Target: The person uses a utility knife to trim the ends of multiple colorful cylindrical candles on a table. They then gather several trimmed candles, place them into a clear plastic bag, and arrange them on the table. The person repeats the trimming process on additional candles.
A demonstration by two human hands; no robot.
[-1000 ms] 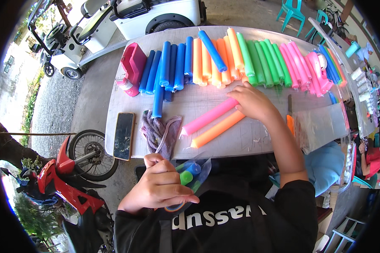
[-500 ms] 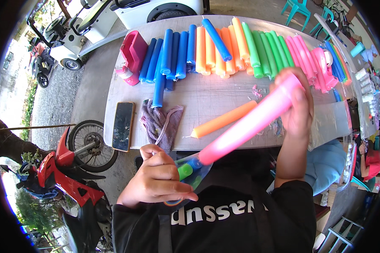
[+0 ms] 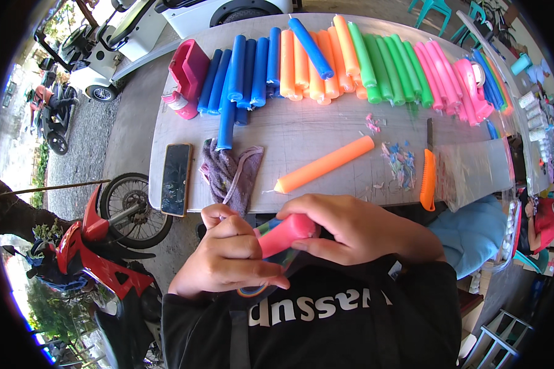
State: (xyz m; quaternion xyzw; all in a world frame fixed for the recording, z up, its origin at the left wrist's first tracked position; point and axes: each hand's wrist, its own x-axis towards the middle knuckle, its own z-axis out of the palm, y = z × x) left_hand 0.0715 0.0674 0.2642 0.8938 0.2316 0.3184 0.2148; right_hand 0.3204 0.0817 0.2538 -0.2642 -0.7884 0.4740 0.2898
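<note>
Closest to us, our left hand (image 3: 228, 258) curls shut around a clear bag (image 3: 271, 270) with at least one candle already inside, and our right hand (image 3: 351, 230) closes over the end of a pink candle (image 3: 283, 237), holding it at the bag's mouth, close to our chest. We judge the packing barely begun: one pink candle is going in, and nearly all the stock is still out. On the table (image 3: 314, 132) near the edge lie one orange candle (image 3: 325, 163), one phone (image 3: 176, 179), one cloth (image 3: 231, 172) and one orange-handled knife (image 3: 428, 175) beside wax shavings (image 3: 400, 163). Farther back we count about nine blue candles (image 3: 246, 77), roughly seven orange, six green and some six pink; overlaps make those counts uncertain.
</note>
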